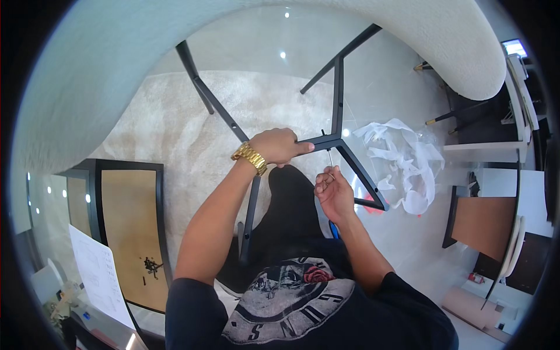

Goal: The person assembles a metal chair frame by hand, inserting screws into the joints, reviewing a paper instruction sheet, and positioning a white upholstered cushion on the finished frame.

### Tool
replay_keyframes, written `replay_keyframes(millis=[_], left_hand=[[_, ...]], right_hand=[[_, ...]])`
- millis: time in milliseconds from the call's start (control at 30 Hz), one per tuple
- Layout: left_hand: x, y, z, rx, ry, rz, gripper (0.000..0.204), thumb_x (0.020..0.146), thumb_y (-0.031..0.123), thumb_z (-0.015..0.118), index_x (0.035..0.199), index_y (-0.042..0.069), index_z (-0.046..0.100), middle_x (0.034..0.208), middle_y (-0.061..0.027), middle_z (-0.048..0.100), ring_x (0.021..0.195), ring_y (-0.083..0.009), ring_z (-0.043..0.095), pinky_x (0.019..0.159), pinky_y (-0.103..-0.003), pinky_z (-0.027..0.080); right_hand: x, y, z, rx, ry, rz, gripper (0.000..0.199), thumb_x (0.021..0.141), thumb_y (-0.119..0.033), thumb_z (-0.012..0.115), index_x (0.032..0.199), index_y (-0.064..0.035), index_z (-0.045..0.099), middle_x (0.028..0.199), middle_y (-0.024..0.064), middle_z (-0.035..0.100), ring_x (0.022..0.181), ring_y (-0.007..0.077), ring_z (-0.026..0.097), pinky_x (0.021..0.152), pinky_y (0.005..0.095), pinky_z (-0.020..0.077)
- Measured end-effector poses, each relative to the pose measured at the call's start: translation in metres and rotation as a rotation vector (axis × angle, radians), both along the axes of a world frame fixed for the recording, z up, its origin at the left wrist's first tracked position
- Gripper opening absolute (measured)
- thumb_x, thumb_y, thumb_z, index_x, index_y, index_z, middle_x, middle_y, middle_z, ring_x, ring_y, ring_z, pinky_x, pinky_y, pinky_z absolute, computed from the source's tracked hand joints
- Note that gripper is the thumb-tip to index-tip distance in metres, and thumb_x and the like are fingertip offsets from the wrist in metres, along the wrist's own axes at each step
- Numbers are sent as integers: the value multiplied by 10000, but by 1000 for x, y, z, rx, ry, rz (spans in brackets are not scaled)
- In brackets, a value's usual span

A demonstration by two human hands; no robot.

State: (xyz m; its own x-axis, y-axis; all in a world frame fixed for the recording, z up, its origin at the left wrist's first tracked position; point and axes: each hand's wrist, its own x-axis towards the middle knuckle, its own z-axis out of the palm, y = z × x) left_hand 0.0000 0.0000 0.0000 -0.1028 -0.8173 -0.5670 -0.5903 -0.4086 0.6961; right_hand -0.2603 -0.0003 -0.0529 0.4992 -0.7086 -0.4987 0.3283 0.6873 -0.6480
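Observation:
A black metal frame (340, 96), with angled tubes meeting at a joint, stands in front of me. My left hand (279, 146), with a gold watch on the wrist, is closed around the frame's crossbar just left of the joint. A dark bolt end (324, 133) sticks up from the bar there. My right hand (335, 189) pinches a thin silver rod, seemingly a hex key (331, 157). Its upper end meets the underside of the bar near the joint. Fingers hide the rod's lower part.
Crumpled white wrapping (411, 169) lies on the floor to the right. At left, a brown panel with a dark rim (133, 221) carries several black bolts (153, 266), beside a paper sheet (100, 271). A curved, pale upholstered piece (70, 111) arches across the top.

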Motion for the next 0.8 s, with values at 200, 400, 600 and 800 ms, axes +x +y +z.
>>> replay_keyframes(millis=[200, 400, 600, 800], left_hand=[[5, -14, -5, 117, 354, 66, 516, 988, 472, 639, 960, -41, 676, 809, -109, 691, 677, -145, 674, 661, -282, 543], [2, -16, 1, 145, 347, 68, 466, 988, 437, 659, 932, -25, 677, 816, -94, 695, 684, -140, 679, 681, -285, 548], [5, -15, 0, 150, 355, 69, 422, 996, 407, 653, 960, -13, 680, 836, -82, 703, 738, -129, 681, 696, -279, 548], [6, -15, 3, 146, 417, 81, 388, 1011, 381, 631, 997, -4, 672, 881, -78, 714, 783, -123, 682, 704, -271, 545]], right_hand=[[-5, -17, 8, -146, 174, 127, 334, 1091, -334, 467, 988, -48, 606, 766, 90, 664, 633, 155, 579, 590, 277, 436], [-11, -20, 11, 277, -230, 41, 318, 1097, -319, 453, 1027, -53, 613, 867, 95, 701, 698, 160, 614, 631, 302, 459], [-3, -14, 25, 208, -78, 29, 315, 1098, -292, 453, 1152, -29, 618, 957, 84, 712, 758, 157, 622, 684, 286, 469], [-12, -12, 12, 307, -139, -64, 330, 1097, -285, 461, 1190, -8, 615, 993, 89, 725, 765, 136, 629, 683, 268, 472]])
